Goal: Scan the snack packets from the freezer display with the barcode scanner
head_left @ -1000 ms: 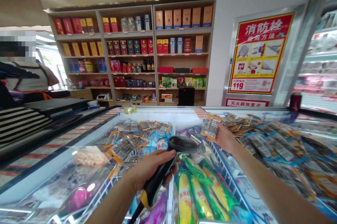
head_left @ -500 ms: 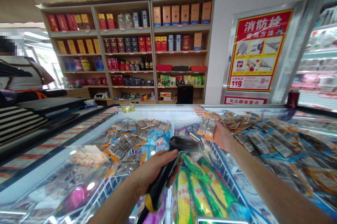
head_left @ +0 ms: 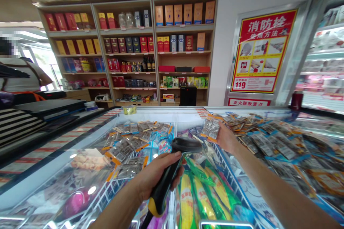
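Observation:
My left hand (head_left: 158,179) is wrapped round the handle of a black and yellow barcode scanner (head_left: 185,145), whose head points toward the right. In my right hand (head_left: 225,137) is an ice-cream packet (head_left: 211,128), silvery with orange edges, pinched near its right side. The scanner head is close to the packet, with a gap between them. Below the scanner lie yellow and green corn-shaped ice-cream packs (head_left: 188,196) in a white wire basket (head_left: 231,179). More silver and orange packets (head_left: 126,146) are heaped on the left.
A heap of brown and blue packets (head_left: 285,143) lies on the right. The freezer's glass cover (head_left: 88,182) spans the left side. Behind stand shelves of boxed goods (head_left: 129,46) and a red poster (head_left: 264,51). A person (head_left: 21,75) is at the far left beside a counter.
The view has shifted very slightly. Both hands keep nearly the same positions, with the scanner and the packet still held.

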